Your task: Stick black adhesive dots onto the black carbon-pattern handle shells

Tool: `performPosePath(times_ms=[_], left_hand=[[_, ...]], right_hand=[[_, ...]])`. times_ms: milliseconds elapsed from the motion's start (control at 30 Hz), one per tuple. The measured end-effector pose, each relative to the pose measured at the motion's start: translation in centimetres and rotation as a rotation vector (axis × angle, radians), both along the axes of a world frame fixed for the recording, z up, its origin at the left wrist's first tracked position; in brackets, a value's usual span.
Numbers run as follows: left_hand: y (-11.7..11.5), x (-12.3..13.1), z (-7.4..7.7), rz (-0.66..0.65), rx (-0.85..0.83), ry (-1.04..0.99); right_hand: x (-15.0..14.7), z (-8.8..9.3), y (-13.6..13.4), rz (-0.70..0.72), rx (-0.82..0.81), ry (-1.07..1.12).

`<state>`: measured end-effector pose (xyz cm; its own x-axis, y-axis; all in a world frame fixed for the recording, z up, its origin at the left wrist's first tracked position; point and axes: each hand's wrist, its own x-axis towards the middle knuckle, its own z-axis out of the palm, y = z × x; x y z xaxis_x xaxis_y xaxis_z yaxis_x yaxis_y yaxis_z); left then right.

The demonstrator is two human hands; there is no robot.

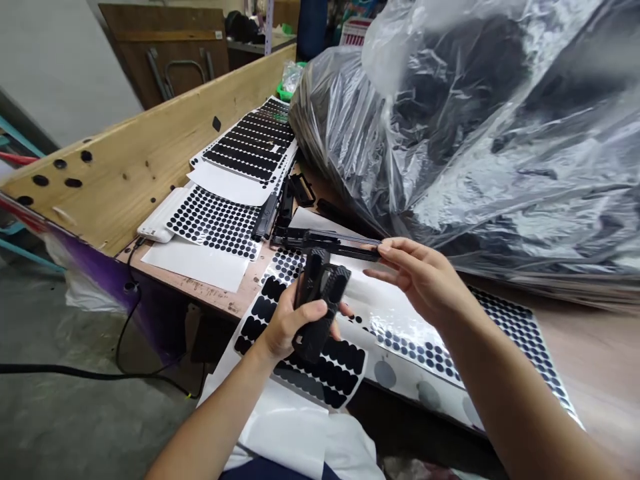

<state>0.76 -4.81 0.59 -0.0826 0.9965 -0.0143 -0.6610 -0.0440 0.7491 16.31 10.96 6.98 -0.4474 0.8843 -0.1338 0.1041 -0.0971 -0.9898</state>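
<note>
My left hand (295, 317) is wrapped round a black textured plastic part (320, 313), which looks like two long pieces side by side. It is tilted above a sheet of black wavy-edged stickers (345, 363). Further right, my right hand (415, 267) pinches the end of a long, thin black plastic strip (340, 243) between thumb and fingers. The strip runs leftward over the table, and its far end lies near other black plastic parts (267, 217). Beneath my right hand is a sheet of round black stickers (420, 347).
A large clear plastic bag (450, 133) of dark contents bulges over the right rear of the table (590, 347). Sticker sheets (245, 147) are stacked at the back left, beside a white device (163, 217) with a cable. A raised wooden board (150, 133) edges the left side.
</note>
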Motion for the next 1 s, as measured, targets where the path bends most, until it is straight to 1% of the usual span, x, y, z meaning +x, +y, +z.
performPosePath(times_ms=[100, 167, 267, 367, 433, 500, 567, 633, 700, 800, 867, 933, 1000], left_hand=[[0.3, 0.0, 0.1, 0.019, -0.01, -0.065], [0.5, 0.1, 0.3, 0.066, -0.036, -0.093], [0.8, 0.2, 0.5, 0.142, -0.08, -0.106], [1.0, 0.4, 0.4, 0.158, -0.115, -0.079], [1.1, 0.5, 0.3, 0.149, -0.136, -0.06], [1.2, 0.5, 0.3, 0.151, -0.154, -0.046], [1.2, 0.6, 0.3, 0.162, -0.158, -0.033], [1.2, 0.6, 0.4, 0.171, -0.16, -0.022], [1.2, 0.6, 0.4, 0.178, -0.172, -0.022], [1.2, 0.6, 0.4, 0.197, -0.194, -0.053], [1.2, 0.5, 0.4, 0.194, -0.189, -0.062], [1.1, 0.5, 0.4, 0.146, -0.166, -0.042], [1.0, 0.4, 0.4, 0.089, -0.15, -0.006]], right_hand=[[2.5, 0.6, -0.9, -0.17, 0.173, -0.046], [3.6, 1.2, -1.6, -0.226, 0.276, -0.092], [3.8, 2.4, -2.7, -0.211, 0.367, -0.149], [2.3, 2.9, -3.8, -0.07, 0.375, -0.119], [0.7, 2.5, -4.3, 0.043, 0.342, -0.085], [-1.0, 1.5, -4.6, 0.095, 0.334, -0.059], [-2.6, 0.3, -4.7, 0.079, 0.345, -0.036], [-3.6, -0.6, -4.5, 0.043, 0.309, -0.009], [-4.1, -1.1, -4.2, 0.031, 0.21, 0.033], [-4.1, -1.3, -4.2, 0.069, 0.021, 0.093], [-4.3, -1.4, -4.5, 0.072, -0.033, 0.098], [-4.8, -1.7, -5.0, 0.018, 0.025, 0.078], [-5.3, -2.0, -5.3, -0.07, 0.183, 0.047]])
